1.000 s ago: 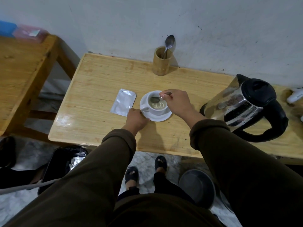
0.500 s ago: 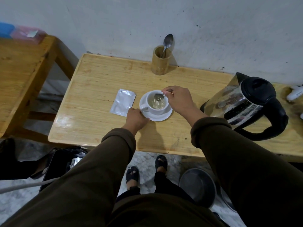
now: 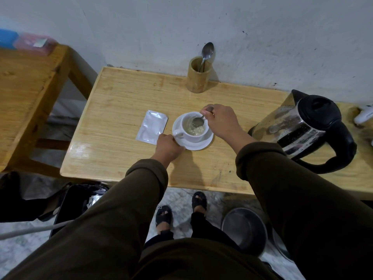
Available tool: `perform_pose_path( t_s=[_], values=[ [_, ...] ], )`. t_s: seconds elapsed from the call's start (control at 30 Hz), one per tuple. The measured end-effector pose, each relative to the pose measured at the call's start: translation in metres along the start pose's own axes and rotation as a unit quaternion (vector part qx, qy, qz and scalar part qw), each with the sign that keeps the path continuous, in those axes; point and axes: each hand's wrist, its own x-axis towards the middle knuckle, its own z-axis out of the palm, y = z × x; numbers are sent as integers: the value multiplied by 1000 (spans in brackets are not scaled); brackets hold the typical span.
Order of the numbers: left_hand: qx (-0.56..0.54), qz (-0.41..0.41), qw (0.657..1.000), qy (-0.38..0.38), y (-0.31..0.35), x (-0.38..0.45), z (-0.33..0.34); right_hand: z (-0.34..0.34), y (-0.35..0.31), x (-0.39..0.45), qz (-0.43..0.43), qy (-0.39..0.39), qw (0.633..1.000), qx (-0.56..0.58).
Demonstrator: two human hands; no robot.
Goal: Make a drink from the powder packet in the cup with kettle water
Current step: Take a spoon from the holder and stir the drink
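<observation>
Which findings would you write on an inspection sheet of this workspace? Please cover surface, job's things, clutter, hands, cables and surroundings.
Surface: wooden table, worn and stained near its front edge.
Job's things: white cup on saucer, pale drink inside; silver packet lies flat left of it; steel kettle at right.
Clutter: bamboo holder with spare spoon by the wall.
Hands: left hand steadies the saucer; right hand holds a stirring spoon in the cup.
Cables: pale cable on the floor, lower left.
Surroundings: second table at left; metal basin and black bin below.
</observation>
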Motion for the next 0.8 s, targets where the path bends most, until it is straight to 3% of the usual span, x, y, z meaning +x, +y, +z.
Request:
perform_pose_path(
  t_s=[0.27, 0.57, 0.8],
  values=[
    [19, -2, 1000, -2, -1, 4, 2, 2, -5, -4, -16, -45, 999, 21],
    [56, 8, 998, -5, -2, 6, 3, -1, 0, 2, -5, -4, 1000, -12],
    [92, 30, 995, -1, 1, 3, 0, 2, -8, -1, -17, -52, 998, 2]
  ],
)
